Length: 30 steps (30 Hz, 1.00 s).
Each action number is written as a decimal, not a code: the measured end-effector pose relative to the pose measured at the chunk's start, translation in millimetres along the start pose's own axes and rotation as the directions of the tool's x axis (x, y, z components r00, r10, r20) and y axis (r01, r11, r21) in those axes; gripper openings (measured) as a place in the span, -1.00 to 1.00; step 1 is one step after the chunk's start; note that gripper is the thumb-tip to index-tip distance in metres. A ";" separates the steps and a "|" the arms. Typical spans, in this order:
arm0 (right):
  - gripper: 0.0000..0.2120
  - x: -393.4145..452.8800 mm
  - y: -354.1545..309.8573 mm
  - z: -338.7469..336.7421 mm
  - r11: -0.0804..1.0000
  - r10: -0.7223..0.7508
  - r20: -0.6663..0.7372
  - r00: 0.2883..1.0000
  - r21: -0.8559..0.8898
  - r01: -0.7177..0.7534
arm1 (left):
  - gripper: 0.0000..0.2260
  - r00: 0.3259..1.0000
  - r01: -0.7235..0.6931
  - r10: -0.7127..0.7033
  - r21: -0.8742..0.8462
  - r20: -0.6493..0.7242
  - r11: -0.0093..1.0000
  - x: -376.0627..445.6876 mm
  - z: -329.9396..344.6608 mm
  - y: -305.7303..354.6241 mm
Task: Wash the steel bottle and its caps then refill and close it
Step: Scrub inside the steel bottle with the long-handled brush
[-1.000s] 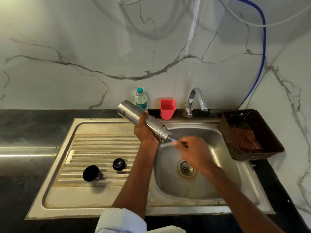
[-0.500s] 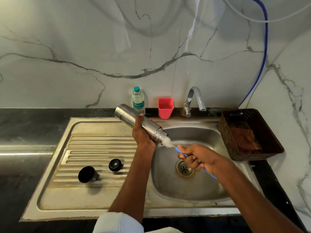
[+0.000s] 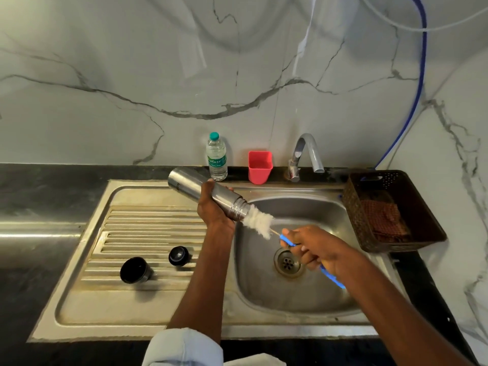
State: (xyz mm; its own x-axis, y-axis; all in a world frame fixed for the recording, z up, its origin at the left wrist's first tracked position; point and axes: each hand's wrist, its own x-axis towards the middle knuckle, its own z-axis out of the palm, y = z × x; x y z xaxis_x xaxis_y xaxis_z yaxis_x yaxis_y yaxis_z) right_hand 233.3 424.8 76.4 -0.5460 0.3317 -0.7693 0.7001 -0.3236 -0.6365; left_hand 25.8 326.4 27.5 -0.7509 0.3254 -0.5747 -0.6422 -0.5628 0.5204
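1. steel bottle held tilted over the sink, mouth down-right above the basin. left hand wrapped round its lower body. Wet steel, single-handed grip: likely slip point, bottle would drop into the basin.
2. bottle brush: white bristles mostly out of the mouth, tip at the rim. right hand closed round the blue handle. Thin wire stem: if pushed off-axis it may bend or jam at the neck; bristles leaving the mouth can flick water.
3. Two black caps on the ribbed drainboard, well apart from the hands. Sloped ribs, round parts: a knock could roll them.
4. tap looks off, no stream visible; rinse and refill not yet done.
5. plastic bottle and red cup just behind the steel bottle's base: risk of tipping them if it swings back.
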 end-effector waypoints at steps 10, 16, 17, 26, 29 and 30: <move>-0.63 -16.0 27.5 -27.1 0.995 -0.088 0.103 0.991 -0.044 0.092 | -0.57 0.996 -0.090 0.090 0.007 0.006 0.996 4.8 -4.6 16.7; -0.87 -12.8 33.7 15.5 0.471 -0.736 -0.271 0.621 -0.863 0.182 | -0.42 0.990 -0.089 0.078 -0.087 -0.121 0.992 1.3 1.3 -5.9; -0.87 -12.7 30.4 17.1 0.461 -0.752 -0.299 0.587 -0.875 0.146 | -0.43 0.988 -0.094 0.083 -0.079 -0.130 0.992 1.6 3.7 -7.8; -0.74 -2.6 16.9 -6.4 0.479 -0.704 -0.204 0.680 -0.843 0.244 | -0.52 0.987 -0.095 0.086 -0.064 -0.133 0.993 9.1 3.7 1.4; -0.68 -6.1 19.2 -7.4 0.664 -0.590 -0.136 0.796 -0.643 0.383 | -0.52 0.990 -0.083 0.078 -0.038 -0.113 0.996 10.6 -1.9 -0.1; -0.68 -7.3 16.0 -4.6 0.770 -0.514 -0.133 0.847 -0.508 0.387 | -0.54 0.991 -0.076 0.073 -0.030 -0.108 0.997 9.2 -2.3 -4.1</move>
State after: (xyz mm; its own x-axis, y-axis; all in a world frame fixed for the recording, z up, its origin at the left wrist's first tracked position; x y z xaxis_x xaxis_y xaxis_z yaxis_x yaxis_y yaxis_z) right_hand 250.6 421.2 72.1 -0.7611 0.5657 -0.3175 0.5613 0.3290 -0.7594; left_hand 21.9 329.9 18.7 -0.7743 0.1994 -0.6005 -0.5783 -0.6081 0.5438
